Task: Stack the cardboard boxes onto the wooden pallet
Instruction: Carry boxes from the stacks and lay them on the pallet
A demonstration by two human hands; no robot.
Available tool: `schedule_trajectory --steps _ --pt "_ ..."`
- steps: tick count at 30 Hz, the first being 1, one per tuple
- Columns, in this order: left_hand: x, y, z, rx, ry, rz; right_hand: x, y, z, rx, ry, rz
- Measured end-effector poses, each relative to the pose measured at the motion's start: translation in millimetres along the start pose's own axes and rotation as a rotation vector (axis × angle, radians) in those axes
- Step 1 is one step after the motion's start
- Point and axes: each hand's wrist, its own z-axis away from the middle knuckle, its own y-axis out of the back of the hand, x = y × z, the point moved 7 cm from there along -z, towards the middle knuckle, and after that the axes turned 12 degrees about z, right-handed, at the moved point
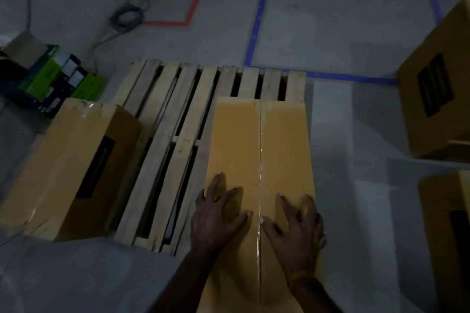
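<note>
The box (259,160) under my palms is long, stiff cardboard with a glossy tape seam down the middle of its top; I judge it rigid enough to push without buckling, likely too bulky for one hand, and slick along the tape, so I keep off the seam. It lies lengthwise on the right part of the pallet (183,119), its far end short of the pallet's far edge and its near end running out of view below. My left hand (218,216) rests flat on the top left of the seam, fingers (216,185) spread and nearly straight, gripping nothing. My right hand (296,229) does the same right of the seam, its outer fingers reaching the box's right edge. For a lift I would take hold low at the two long sides or the near corners. A second box (68,168) sits at the pallet's left edge, and two more (437,84) (447,236) wait on the floor (356,134) at right.
</note>
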Motion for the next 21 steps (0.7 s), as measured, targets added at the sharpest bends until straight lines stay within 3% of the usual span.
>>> schedule_trajectory --steps 9,21 --pt "-130 91 -28 0.001 0.025 -0.019 -151 -62 21 -0.084 0.031 -0.026" --pt "-356 196 -92 -0.022 -0.027 -0.011 -369 -190 51 -0.072 -0.041 -0.048"
